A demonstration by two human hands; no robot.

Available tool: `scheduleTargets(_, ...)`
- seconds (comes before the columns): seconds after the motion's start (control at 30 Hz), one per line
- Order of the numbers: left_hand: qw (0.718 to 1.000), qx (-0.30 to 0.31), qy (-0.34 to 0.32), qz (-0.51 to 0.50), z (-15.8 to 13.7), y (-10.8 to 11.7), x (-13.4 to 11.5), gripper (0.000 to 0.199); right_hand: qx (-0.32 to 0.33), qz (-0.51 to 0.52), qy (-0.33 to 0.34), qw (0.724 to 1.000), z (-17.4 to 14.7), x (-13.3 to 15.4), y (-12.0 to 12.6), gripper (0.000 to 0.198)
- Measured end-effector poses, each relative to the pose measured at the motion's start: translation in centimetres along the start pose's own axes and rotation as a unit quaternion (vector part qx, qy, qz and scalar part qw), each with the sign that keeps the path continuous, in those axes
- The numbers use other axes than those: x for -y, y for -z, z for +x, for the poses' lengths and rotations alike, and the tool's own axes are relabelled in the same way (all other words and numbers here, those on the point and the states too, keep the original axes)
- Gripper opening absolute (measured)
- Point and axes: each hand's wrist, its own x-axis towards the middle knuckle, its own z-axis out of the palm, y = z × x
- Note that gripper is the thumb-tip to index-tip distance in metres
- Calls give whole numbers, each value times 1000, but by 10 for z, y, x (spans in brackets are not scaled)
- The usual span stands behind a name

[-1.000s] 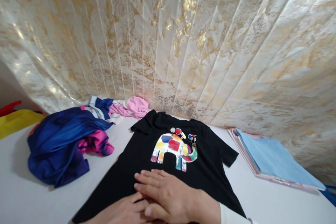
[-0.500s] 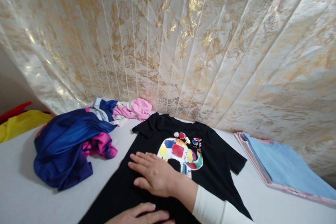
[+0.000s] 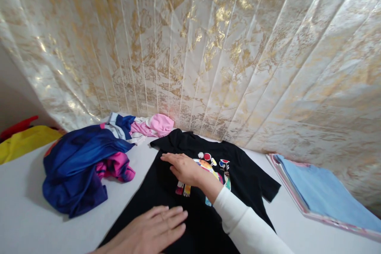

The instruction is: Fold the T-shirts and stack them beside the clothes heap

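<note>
A black T-shirt (image 3: 190,222) with a colourful elephant print lies spread on a white surface, its collar toward the curtain and its lower part cut off by the frame's bottom edge. Over its upper left chest is my right hand (image 3: 184,168), fingers stretched out and palm down, covering part of the print. My left hand (image 3: 151,228) is flat above the lower left of the shirt, fingers extended. Neither hand grips the cloth; whether the palms touch it I cannot tell.
Left of the shirt is a crumpled blue and pink garment (image 3: 80,166), with a pink and white cloth (image 3: 157,125) behind. A folded stack with light blue cloth (image 3: 324,190) on top lies right. Yellow cloth (image 3: 26,141) sits far left. A gold-patterned curtain (image 3: 190,47) hangs behind.
My right hand has moved up the shirt toward the collar, now hiding more of the print's upper left. My left hand has come further into view, moving upward.
</note>
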Motion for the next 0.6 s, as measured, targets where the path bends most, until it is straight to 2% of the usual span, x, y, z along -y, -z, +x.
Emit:
scheduleTargets(0.1,998,-4,65,0,-5,3,3,71,18,-3,-3,1000,3,-9,-3,47)
scheduleTargets(0.27,996,35,72,28,-7,-7,5,72,0,-24,-31,999,43,-25,-21,46)
scheduleTargets(0.4,993,13,99,65,-8,-13,5,72,-17,-40,-55,998,60,-29,-31,49)
scheduleTargets(0.6,977,-34,175,115,-25,-28,13,86,-40,-39,-69,996,55,-25,-38,52)
